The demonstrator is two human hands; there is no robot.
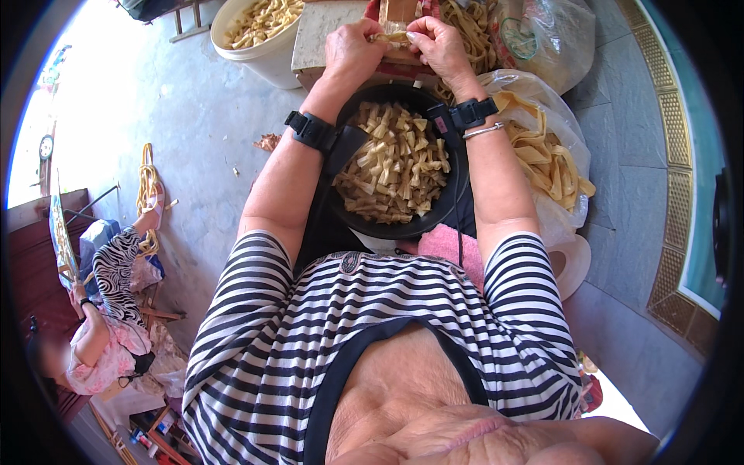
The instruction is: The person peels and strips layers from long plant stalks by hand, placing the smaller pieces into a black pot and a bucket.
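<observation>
My left hand (pixel 354 49) and my right hand (pixel 437 47) meet over a small work stand at the top of the view. Between their fingertips they hold a pale yellow strip (pixel 390 37), which spans the gap in front of an upright wooden piece (pixel 398 13). Below my wrists a round black basin (pixel 372 231) holds a heap of short knotted yellowish pieces (pixel 398 163). A black band with a device sits on each wrist. Long flat yellow strips (pixel 474 35) lie just right of my right hand.
A white bucket (pixel 267 61) of knotted pieces stands upper left. Clear plastic bags (pixel 572 133) with long strips (pixel 549 165) lie right of the basin. A pink towel (pixel 453 250) is by my lap. Another person (pixel 104 343) sits at the far left beside similar strips (pixel 148 174).
</observation>
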